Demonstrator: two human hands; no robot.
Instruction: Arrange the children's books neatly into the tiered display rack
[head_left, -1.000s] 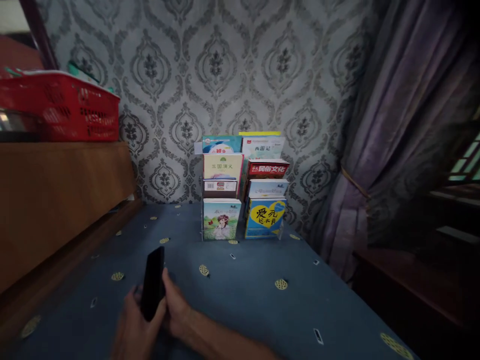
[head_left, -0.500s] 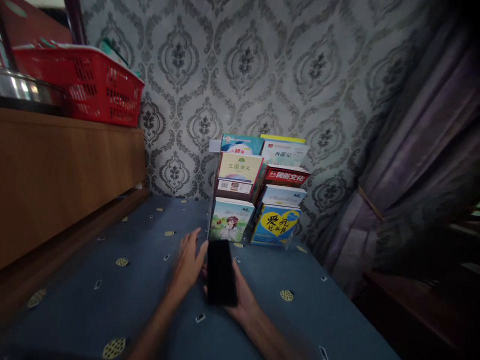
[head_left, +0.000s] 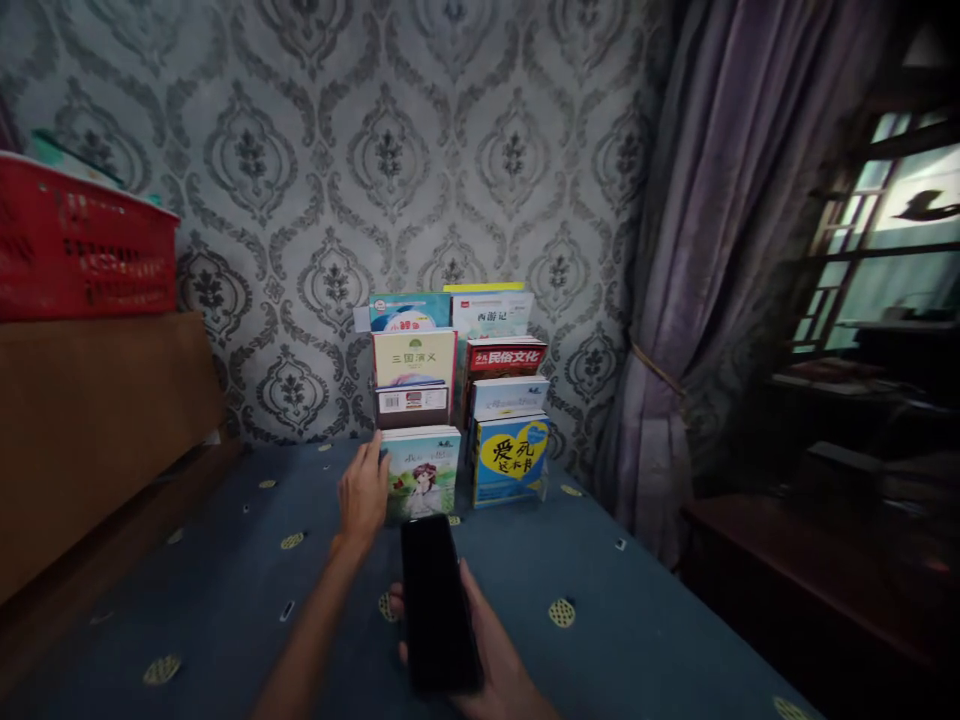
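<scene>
My left hand (head_left: 365, 490) reaches to the left side of a tiered book rack. Its fingers are stretched out against the edge by the front book with a cartoon girl on its cover (head_left: 424, 475); whether they grip the rack I cannot tell. My right hand (head_left: 491, 650) is closed around a black smartphone (head_left: 439, 605), dark screen facing up, in front of the rack. Behind the front book stand a cream book (head_left: 415, 358) and a teal book (head_left: 409, 312). In the right column are a blue book with a yellow heart (head_left: 511, 460) and a red book (head_left: 506, 357).
A blue patterned cloth (head_left: 600, 640) covers the surface under the rack. On the left, a red plastic basket (head_left: 90, 240) sits on a wooden board (head_left: 105, 430). Patterned wallpaper is behind, and a tied purple curtain (head_left: 660, 300) hangs at the right beside a window.
My left hand has moved forward to the rack's left side. My right hand has drawn back with the smartphone. The view has turned right, showing more curtain and the window.
</scene>
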